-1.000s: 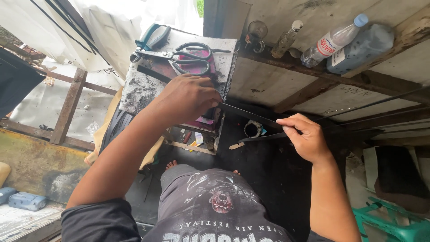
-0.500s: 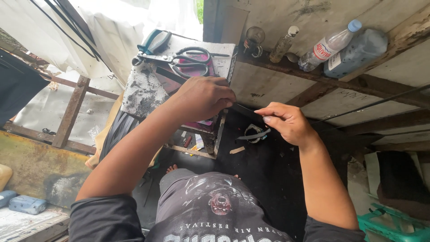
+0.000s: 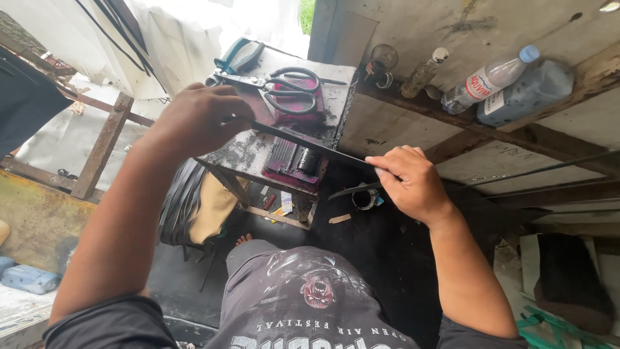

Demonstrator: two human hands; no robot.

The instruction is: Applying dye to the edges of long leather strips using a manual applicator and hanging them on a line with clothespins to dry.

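Note:
A long thin black strip [image 3: 310, 142] stretches between my two hands above a small stained work table [image 3: 242, 155]. My left hand [image 3: 197, 119] is closed on the strip's left end over the table top. My right hand [image 3: 410, 181] pinches the strip's right end, out past the table's edge. A second dark strip [image 3: 352, 190] pokes out below my right hand. Large black-handled scissors [image 3: 284, 87] lie on the far part of the table, on a magenta block [image 3: 300, 110].
A wooden shelf [image 3: 516, 136] on the wall at right carries two plastic bottles [image 3: 510, 87] and a small glass bottle [image 3: 424, 72]. A teal tool [image 3: 240, 57] sits at the table's back. Black strips hang under the table. A wooden frame stands at left.
Both hands have spread apart along the strip: my left hand has moved left over the table and my right hand has shifted slightly right, drawing the strip taut.

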